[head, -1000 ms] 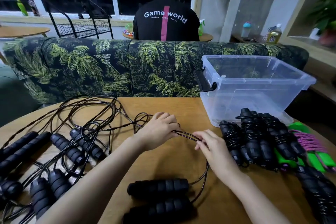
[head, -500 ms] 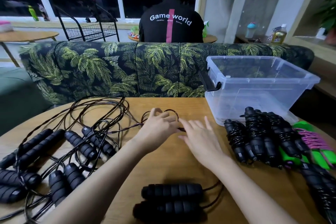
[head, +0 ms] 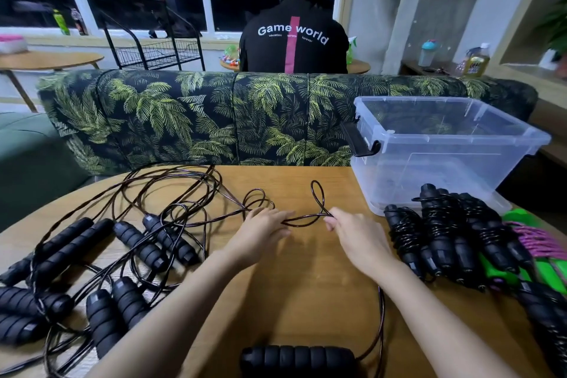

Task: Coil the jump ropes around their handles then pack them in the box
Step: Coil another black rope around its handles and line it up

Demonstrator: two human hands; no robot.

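A thin black rope point(head: 303, 218) stretches between my two hands over the wooden table point(head: 306, 285). My left hand point(head: 264, 228) pinches it at the left and my right hand point(head: 352, 230) pinches it at the right, where a small loop point(head: 317, 193) stands up. The rope's black ribbed handle point(head: 297, 357) lies at the near edge between my arms. Several uncoiled ropes with black handles point(head: 147, 245) lie tangled at the left. Several coiled ropes point(head: 445, 233) are piled at the right. The clear plastic box point(head: 399, 144) stands open at the back right.
A green and pink coiled rope point(head: 540, 248) lies at the far right of the pile. A leaf-print sofa point(head: 199, 120) runs behind the table. A person in a black shirt point(head: 291, 43) sits beyond it, facing away.
My hands, close together half a second ago, have spread apart along the rope. The rope is now pulled taut between them with a loop raised at the right hand.
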